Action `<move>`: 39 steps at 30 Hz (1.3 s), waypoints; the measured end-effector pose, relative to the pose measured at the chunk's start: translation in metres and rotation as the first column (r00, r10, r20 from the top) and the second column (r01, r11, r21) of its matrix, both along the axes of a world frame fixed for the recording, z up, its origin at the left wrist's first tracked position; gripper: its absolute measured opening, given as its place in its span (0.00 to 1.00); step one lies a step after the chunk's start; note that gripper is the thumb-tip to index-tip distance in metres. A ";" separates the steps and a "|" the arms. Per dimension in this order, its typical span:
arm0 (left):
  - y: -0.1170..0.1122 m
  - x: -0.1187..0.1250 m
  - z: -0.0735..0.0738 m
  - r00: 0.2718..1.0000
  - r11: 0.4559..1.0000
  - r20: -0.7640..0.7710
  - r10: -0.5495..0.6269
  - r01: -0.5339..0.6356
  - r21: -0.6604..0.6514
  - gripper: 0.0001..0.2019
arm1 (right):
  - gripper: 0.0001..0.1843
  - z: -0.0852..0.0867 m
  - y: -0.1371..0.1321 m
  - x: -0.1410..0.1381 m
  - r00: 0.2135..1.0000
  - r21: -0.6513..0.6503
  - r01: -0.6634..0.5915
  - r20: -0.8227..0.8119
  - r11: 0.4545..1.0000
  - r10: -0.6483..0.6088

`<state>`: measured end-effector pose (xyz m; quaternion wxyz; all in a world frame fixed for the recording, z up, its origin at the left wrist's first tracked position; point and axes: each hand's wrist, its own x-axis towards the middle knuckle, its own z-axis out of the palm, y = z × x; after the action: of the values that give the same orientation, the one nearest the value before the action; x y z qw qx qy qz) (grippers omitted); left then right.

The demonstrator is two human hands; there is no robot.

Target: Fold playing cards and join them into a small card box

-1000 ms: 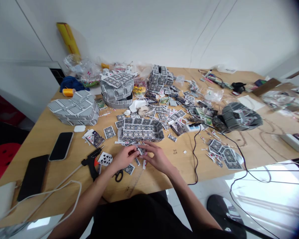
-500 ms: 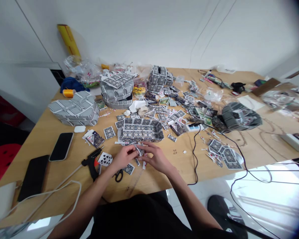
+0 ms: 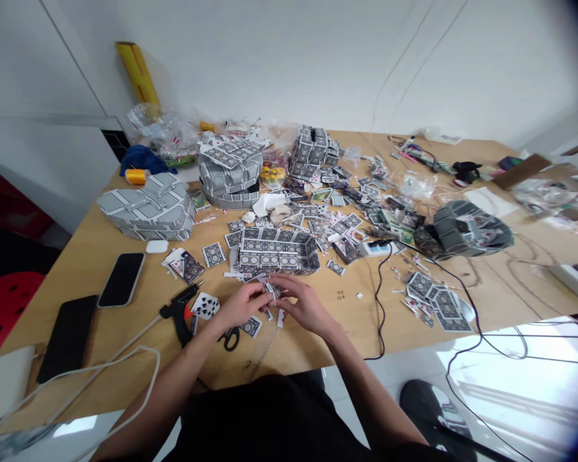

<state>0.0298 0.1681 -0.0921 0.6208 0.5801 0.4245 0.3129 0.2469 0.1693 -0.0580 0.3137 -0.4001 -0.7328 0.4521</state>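
My left hand (image 3: 241, 307) and my right hand (image 3: 304, 305) meet over the near middle of the wooden table (image 3: 101, 256). Both pinch a small folded playing-card piece (image 3: 272, 290) between their fingertips. Just beyond them stands an open rectangular box made of playing cards (image 3: 277, 251). A black glue gun (image 3: 178, 312) lies left of my left hand, beside a spade card (image 3: 205, 305). Black scissors (image 3: 230, 337) and loose card scraps lie under my wrists.
Two phones (image 3: 122, 279) and a dark tablet (image 3: 67, 336) lie at the left, with a white cable (image 3: 125, 359) trailing off the edge. Card-covered boxes (image 3: 147, 206), a round card stack (image 3: 228, 170) and a card bowl (image 3: 469, 224) stand further back. A black cord (image 3: 379, 301) runs right of my hands.
My hands have stayed in place, with fingers shifting slightly on the card piece. The view has drifted a little to the left.
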 end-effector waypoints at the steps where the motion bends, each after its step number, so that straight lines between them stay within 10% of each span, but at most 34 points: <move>1: 0.000 0.000 0.000 1.000 1.000 0.002 -0.005 0.005 -0.002 0.19 | 0.23 0.000 0.000 0.000 1.000 -0.001 0.001 -0.001 1.000 -0.001; 22: 0.001 -0.002 0.004 0.996 0.994 0.064 -0.057 0.062 -0.092 0.20 | 0.23 0.004 0.004 0.011 0.992 -0.135 -0.111 -0.074 0.985 0.102; 39: 0.000 0.000 0.000 0.997 0.995 0.067 -0.041 0.047 -0.087 0.16 | 0.23 0.014 0.004 0.009 0.994 0.008 -0.103 0.032 0.995 0.103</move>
<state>0.0297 0.1681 -0.0921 0.6662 0.5506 0.4047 0.2988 0.2559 0.1730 -0.0438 0.2805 -0.3674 -0.7595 0.4577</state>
